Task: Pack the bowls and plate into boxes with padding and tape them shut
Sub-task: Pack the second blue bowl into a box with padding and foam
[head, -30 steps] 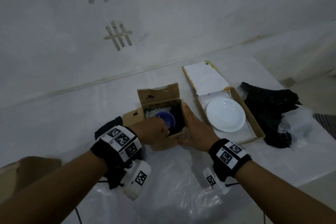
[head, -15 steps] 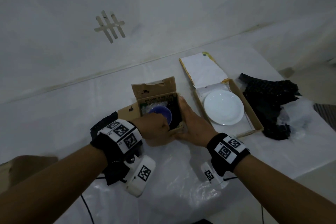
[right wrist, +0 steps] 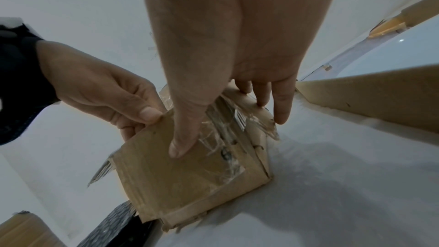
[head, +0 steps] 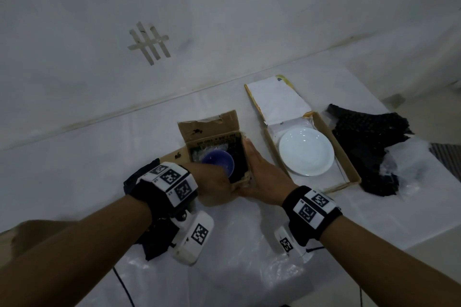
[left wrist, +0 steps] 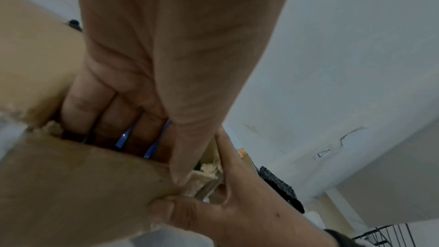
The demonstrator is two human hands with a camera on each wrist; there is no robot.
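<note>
A small cardboard box (head: 212, 132) stands on the white-covered worktop (head: 74, 157), its top flaps folded open and its sides scuffed, with torn edges and strips of old clear tape. Inside it sits a blue bowl (head: 219, 161), tilted toward the left hand (head: 212, 179), with clear plastic padding (head: 199, 154) behind it against the far wall. The left hand's fingers (left wrist: 111, 119) reach down inside the box, curled against the bowl, whose blue rim shows between them; the thumb (left wrist: 187, 147) lies outside along the near wall. How firmly they hold the bowl cannot be told. The right hand (head: 259, 177) lies against the box's right side, its fingers (right wrist: 281, 104) straight and close together on the cardboard, thumb (right wrist: 182, 134) pressed flat on the near wall.

Just to the right lies a flat, shallow box (head: 349, 157), lid thrown back, with a white plate (head: 306, 151) resting in it on white paper. Beyond that is a heap of black netted padding (head: 369, 137) partly over clear plastic.

Most of the bowl is hidden by the left hand and the box wall. The bottom of the small box cannot be seen. Another brown box (head: 15, 234) at the lower left is cut off by the frame edge.
</note>
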